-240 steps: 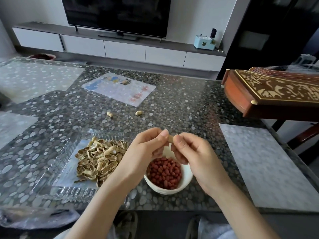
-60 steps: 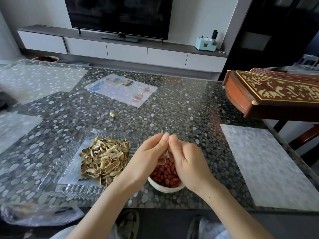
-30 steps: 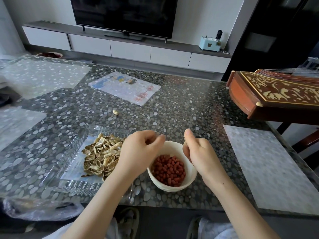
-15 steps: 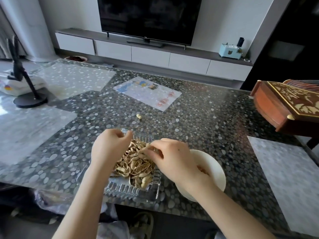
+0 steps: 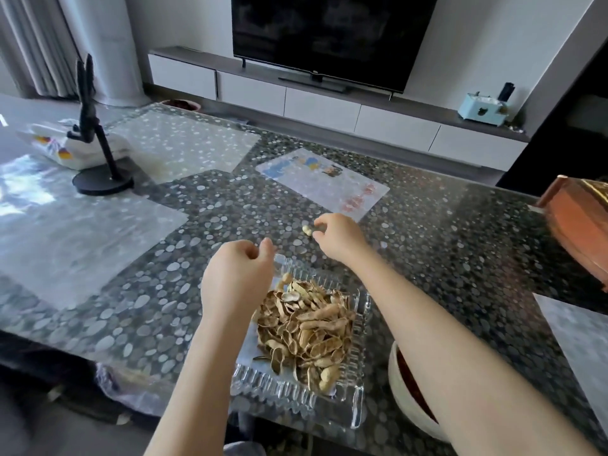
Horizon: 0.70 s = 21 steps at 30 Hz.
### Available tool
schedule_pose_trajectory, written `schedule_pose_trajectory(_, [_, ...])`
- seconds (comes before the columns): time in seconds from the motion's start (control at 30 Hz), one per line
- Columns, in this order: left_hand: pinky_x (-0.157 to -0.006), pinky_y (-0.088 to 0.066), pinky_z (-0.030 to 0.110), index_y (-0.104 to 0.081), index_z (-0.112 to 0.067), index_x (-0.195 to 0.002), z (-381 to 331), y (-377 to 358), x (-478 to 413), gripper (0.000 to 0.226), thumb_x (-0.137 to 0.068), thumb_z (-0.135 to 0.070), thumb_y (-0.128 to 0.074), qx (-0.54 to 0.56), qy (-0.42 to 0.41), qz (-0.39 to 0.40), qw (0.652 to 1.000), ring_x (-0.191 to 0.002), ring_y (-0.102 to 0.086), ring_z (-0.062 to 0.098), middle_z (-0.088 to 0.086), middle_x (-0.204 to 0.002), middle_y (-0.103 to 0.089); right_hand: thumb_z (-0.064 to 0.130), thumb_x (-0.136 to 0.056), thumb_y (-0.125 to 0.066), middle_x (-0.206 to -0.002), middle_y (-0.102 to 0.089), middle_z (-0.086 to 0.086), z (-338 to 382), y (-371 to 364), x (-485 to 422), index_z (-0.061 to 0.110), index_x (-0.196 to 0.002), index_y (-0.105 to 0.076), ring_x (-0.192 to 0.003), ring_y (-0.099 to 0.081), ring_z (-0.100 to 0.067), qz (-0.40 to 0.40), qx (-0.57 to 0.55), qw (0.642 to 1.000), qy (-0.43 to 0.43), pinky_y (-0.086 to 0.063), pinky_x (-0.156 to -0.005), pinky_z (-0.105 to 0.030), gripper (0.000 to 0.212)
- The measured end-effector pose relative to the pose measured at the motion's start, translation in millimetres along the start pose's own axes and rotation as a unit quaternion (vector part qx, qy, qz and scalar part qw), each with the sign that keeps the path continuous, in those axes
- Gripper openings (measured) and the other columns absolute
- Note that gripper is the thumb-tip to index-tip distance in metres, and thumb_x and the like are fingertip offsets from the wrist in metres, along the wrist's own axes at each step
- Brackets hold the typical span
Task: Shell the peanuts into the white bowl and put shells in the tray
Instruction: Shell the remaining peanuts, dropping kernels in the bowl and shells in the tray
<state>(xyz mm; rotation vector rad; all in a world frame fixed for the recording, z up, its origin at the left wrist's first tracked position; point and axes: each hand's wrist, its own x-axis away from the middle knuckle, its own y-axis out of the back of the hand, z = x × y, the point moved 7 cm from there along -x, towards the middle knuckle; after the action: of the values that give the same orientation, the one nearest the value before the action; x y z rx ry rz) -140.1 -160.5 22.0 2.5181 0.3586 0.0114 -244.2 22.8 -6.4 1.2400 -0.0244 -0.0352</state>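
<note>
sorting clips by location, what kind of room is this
Most likely a home living room: a big television above a low white media cabinet, and a pebble-patterned table where the right hand pinches a peanut beyond a glass tray of shells.

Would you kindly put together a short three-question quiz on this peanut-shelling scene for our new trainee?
1. True or false: the clear ribbed glass tray holds a pile of tan peanut shells.
2. Which hand reaches the lone unshelled peanut lying on the pebble-patterned table?
3. Fill in: the round white bowl is partly hidden beneath the right ____.
Key: 1 true; 2 the right hand; 3 forearm.
</note>
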Motion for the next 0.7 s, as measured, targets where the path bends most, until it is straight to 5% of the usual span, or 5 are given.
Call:
schedule_pose_trajectory(0.13, [-0.05,-0.019,0.026,-0.028,-0.014,-0.054,-3.0,1.6,-6.2,0.046,-0.092,-0.029,-0.05,0.016,-0.014,0.0,1.0,-0.046,-0.021,0.018,-0.001,-0.048,-0.025,0.032,-0.099,-0.045,-0.132,-0.053,-0.012,0.4,-23.5,-30.0,0.012,-0.131,-0.048,-0.115,-0.054,-0.031,0.036,0.065,0.997,-0.022,-0.044,-0.088,-0.037,0.038])
schedule_pose_trajectory(0.3, [-0.049,-0.019,0.026,-0.028,-0.014,-0.055,-11.6,0.6,-12.5,0.046,-0.094,-0.028,-0.049,0.011,-0.035,-0.003,0.999,-0.047,-0.023,0.017,0.0,-0.049,-0.027,0.017,-0.098,-0.048,-0.134,-0.05,-0.011,1.7,-30.1,-36.8,0.011,-0.12,-0.054,-0.118,-0.051,-0.029,0.041,0.103,0.993,-0.03,-0.043,-0.085,-0.035,0.024])
schedule_pose_trajectory(0.43, [-0.048,-0.02,0.027,-0.033,-0.013,-0.058,-18.4,-8.5,-10.9,0.042,-0.095,-0.028,-0.046,0.01,-0.051,0.007,0.999,-0.047,-0.026,0.015,-0.001,-0.051,-0.032,0.014,-0.099,-0.046,-0.099,-0.065,-0.014,2.8,-9.6,-16.8,-0.006,-0.108,-0.057,-0.083,-0.058,-0.024,0.034,-0.118,0.992,-0.035,-0.052,-0.076,-0.041,0.024])
schedule_pose_trajectory(0.53, [-0.048,-0.025,0.027,-0.046,-0.012,-0.075,-24.9,-15.6,-6.9,0.026,-0.097,-0.025,-0.045,0.005,-0.067,0.005,0.998,-0.052,-0.037,0.011,-0.004,-0.061,-0.043,0.008,-0.097,-0.05,-0.082,-0.064,-0.006,10.8,19.7,24.7,-0.002,-0.102,-0.061,-0.067,-0.056,-0.014,0.032,-0.294,0.955,-0.009,-0.054,-0.065,-0.029,0.016])
schedule_pose_trajectory(0.7, [-0.054,-0.032,0.028,-0.053,-0.011,-0.086,-53.2,-29.6,21.4,0.029,-0.097,-0.036,-0.045,0.029,-0.139,0.051,0.989,-0.061,-0.046,0.013,-0.005,-0.07,-0.051,0.018,-0.098,-0.052,-0.066,-0.062,0.001,0.1,64.7,115.2,0.012,-0.088,-0.065,-0.057,-0.055,-0.009,0.01,-0.318,0.946,0.065,-0.047,-0.056,-0.025,0.017])
